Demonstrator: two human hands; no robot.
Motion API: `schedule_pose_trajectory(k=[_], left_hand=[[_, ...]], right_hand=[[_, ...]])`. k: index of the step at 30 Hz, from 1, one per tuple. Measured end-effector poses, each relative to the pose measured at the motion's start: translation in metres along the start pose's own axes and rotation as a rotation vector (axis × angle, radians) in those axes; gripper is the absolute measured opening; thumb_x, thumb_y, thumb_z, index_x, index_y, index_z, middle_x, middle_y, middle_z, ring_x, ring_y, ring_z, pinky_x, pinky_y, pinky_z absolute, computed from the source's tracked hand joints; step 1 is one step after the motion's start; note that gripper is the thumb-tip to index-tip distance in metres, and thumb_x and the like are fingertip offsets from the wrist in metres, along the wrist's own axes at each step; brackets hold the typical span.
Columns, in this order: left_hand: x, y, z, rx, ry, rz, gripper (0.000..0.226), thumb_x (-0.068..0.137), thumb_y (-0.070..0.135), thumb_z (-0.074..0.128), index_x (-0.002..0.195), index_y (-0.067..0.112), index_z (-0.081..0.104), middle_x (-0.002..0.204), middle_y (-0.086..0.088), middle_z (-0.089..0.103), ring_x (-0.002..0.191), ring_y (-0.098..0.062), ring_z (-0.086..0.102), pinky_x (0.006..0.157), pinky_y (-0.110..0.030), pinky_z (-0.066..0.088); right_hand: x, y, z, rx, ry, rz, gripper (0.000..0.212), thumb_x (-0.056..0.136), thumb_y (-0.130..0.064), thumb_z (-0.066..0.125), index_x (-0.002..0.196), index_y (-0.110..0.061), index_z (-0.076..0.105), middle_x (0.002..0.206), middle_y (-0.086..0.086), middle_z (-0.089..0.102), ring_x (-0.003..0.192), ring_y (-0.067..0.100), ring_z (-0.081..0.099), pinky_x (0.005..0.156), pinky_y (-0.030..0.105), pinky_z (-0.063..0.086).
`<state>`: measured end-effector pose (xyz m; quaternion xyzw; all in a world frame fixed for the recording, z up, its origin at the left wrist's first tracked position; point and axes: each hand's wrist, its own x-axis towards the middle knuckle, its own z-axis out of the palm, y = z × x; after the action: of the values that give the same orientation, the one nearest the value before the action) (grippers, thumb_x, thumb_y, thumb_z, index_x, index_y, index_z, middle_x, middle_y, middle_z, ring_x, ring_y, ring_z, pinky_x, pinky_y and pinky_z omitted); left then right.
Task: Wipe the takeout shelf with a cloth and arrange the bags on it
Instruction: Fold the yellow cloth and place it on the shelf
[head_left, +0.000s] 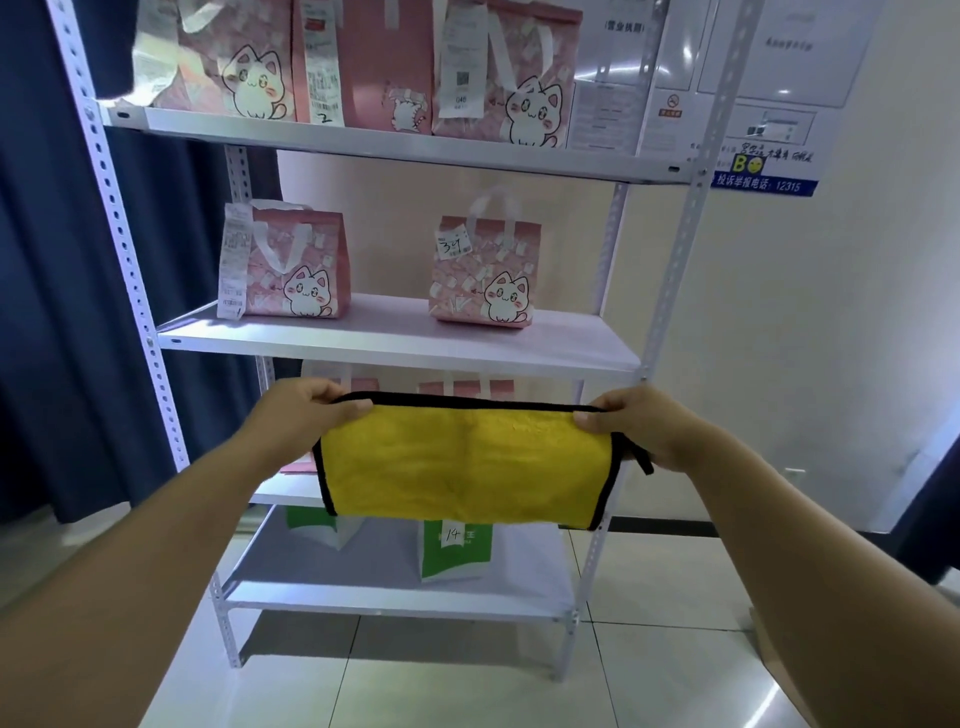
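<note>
A yellow cloth (467, 462) with black trim hangs folded and stretched between my hands, in front of the white metal shelf (400, 340). My left hand (301, 410) pinches its top left corner, my right hand (639, 421) its top right corner. On the middle board stand two pink cat-print bags, one at the left (291, 265) and one at the right (485, 275). Three more pink bags (363, 62) crowd the top board. Pink bags on the board behind the cloth are mostly hidden. Green and white bags (454, 553) sit on the lowest board.
A dark blue curtain (57, 312) hangs left of the shelf. Posters and notices (763, 104) cover the cream wall at the upper right. The floor (441, 675) has pale tiles. A dark object (935, 519) stands at the right edge.
</note>
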<state>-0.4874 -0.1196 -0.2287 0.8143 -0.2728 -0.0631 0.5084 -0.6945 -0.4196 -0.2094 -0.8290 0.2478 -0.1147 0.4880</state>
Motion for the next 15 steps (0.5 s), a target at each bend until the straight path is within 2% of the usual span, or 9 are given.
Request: schedule_pose_trajectory(k=[2,4,5,7,9,13,15], left_hand=[[0.002,0.0,0.005,-0.02,-0.018,-0.052,0.02,0.076,0.035,0.074,0.076,0.016,0.069,0.075,-0.003,0.066,0.07,-0.021,0.061,0.064,-0.031,0.05],[0.004,0.0,0.014,-0.004,-0.027,-0.098,0.022,0.077,0.033,0.074,0.079,0.012,0.069,0.078,-0.006,0.066,0.071,-0.023,0.062,0.061,-0.03,0.052],[0.004,0.001,0.02,0.006,-0.028,-0.117,0.023,0.077,0.032,0.074,0.081,0.01,0.069,0.08,-0.007,0.066,0.071,-0.023,0.062,0.058,-0.028,0.051],[0.004,0.002,0.031,0.005,-0.036,-0.145,0.022,0.077,0.03,0.075,0.081,0.009,0.068,0.08,-0.008,0.067,0.071,-0.023,0.063,0.054,-0.026,0.05],[0.003,0.007,0.041,-0.033,-0.072,-0.173,0.02,0.078,0.026,0.074,0.08,0.008,0.067,0.075,-0.008,0.067,0.065,-0.022,0.065,0.051,-0.027,0.051],[0.002,0.021,0.065,-0.164,-0.156,-0.198,0.011,0.082,0.01,0.069,0.075,0.002,0.065,0.057,-0.006,0.066,0.046,-0.016,0.064,0.045,-0.025,0.052],[0.002,0.028,0.074,-0.212,-0.173,-0.192,0.01,0.081,0.004,0.067,0.071,0.002,0.065,0.057,-0.009,0.065,0.048,-0.02,0.064,0.05,-0.031,0.056]], right_hand=[[0.006,0.002,0.004,0.016,0.042,0.054,0.024,0.075,-0.027,0.077,0.082,-0.004,0.071,0.068,0.008,0.068,0.053,0.016,0.065,0.052,0.023,0.052],[0.013,0.003,0.012,-0.011,0.094,0.121,0.03,0.074,-0.026,0.078,0.084,0.001,0.07,0.07,0.011,0.067,0.053,0.018,0.063,0.053,0.029,0.056],[0.016,0.003,0.018,-0.024,0.116,0.149,0.037,0.074,-0.026,0.079,0.09,0.005,0.068,0.073,0.014,0.065,0.057,0.022,0.062,0.061,0.035,0.059],[0.02,0.002,0.03,-0.036,0.15,0.181,0.052,0.075,-0.025,0.079,0.104,0.013,0.061,0.079,0.018,0.06,0.069,0.029,0.06,0.08,0.048,0.056],[0.022,-0.002,0.042,-0.034,0.165,0.149,0.043,0.075,-0.022,0.078,0.1,0.01,0.065,0.082,0.021,0.064,0.074,0.032,0.064,0.081,0.051,0.055],[0.023,-0.013,0.067,-0.044,0.092,0.018,0.008,0.078,-0.014,0.075,0.08,-0.008,0.07,0.072,0.012,0.066,0.063,0.024,0.066,0.065,0.037,0.06],[0.023,-0.017,0.078,-0.034,0.04,-0.047,0.01,0.079,-0.008,0.073,0.074,-0.015,0.069,0.07,0.008,0.065,0.062,0.021,0.066,0.064,0.035,0.06]])
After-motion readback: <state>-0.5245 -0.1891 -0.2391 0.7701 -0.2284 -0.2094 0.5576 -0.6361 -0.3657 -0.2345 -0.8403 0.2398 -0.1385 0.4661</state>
